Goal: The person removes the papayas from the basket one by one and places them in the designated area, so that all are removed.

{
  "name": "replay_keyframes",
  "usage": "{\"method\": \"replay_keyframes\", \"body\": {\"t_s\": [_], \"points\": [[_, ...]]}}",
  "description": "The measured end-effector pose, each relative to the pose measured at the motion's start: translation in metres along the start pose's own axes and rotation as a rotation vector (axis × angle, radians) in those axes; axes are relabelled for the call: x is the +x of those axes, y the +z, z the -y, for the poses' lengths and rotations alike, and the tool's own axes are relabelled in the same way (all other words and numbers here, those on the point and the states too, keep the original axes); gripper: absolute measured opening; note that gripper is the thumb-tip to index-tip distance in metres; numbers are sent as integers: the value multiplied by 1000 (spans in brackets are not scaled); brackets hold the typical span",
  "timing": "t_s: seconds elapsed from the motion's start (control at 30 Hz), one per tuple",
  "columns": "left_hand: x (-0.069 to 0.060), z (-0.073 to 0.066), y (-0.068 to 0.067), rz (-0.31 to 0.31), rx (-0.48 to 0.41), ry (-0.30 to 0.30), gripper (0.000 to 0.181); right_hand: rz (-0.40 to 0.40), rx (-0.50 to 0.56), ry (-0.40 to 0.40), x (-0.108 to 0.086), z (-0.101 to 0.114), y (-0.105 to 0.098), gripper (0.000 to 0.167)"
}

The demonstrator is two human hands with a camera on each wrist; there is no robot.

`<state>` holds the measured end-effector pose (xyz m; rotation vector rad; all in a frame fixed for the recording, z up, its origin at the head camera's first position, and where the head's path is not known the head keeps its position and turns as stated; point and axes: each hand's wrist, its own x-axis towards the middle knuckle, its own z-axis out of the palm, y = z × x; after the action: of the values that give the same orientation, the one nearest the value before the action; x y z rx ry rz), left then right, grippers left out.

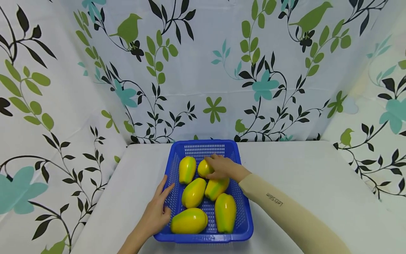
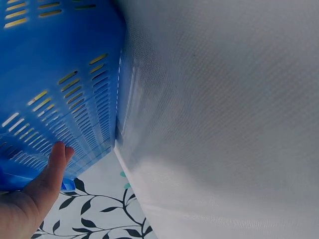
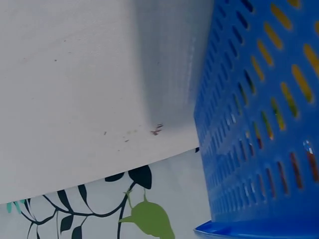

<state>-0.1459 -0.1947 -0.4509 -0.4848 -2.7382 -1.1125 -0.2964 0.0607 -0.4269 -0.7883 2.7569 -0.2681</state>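
A blue plastic basket (image 1: 203, 238) holds several glossy yellow fruits with green streaks, shaped like mangoes or small papayas. Toward its far end, my right hand (image 1: 223, 166) grips one yellow fruit (image 1: 204, 169), fingers over its top and thumb at its near side. Just below that hand lies another fruit (image 1: 217, 188). My left hand (image 1: 156, 213) rests over the basket's left rim with fingers fairly straight and spread, some inside. In the left wrist view, fingers of the left hand (image 2: 37, 199) lie along the slotted outer wall (image 2: 75, 107). No right hand shows in the right wrist view.
The basket stands on a white table (image 1: 301, 176). A white cloth (image 1: 203, 70) printed with leaves, birds and flowers hangs behind and on both sides. Small dark specks (image 3: 157, 130) mark the table beside the basket's right wall.
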Motion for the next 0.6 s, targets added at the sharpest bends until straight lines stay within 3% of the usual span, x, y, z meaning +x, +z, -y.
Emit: {"method": "replay_keyframes", "body": {"t_s": [0.17, 0.37, 0.6], "points": [[3, 1, 1, 19, -5, -10, 73, -59, 13, 1, 1, -5, 3, 70], [3, 2, 2, 13, -13, -12, 75, -105, -28, -63, 0, -7, 5, 65], [2, 0, 0, 10, -17, -7, 76, -128, -92, -105, -10, -2, -8, 66]]}}
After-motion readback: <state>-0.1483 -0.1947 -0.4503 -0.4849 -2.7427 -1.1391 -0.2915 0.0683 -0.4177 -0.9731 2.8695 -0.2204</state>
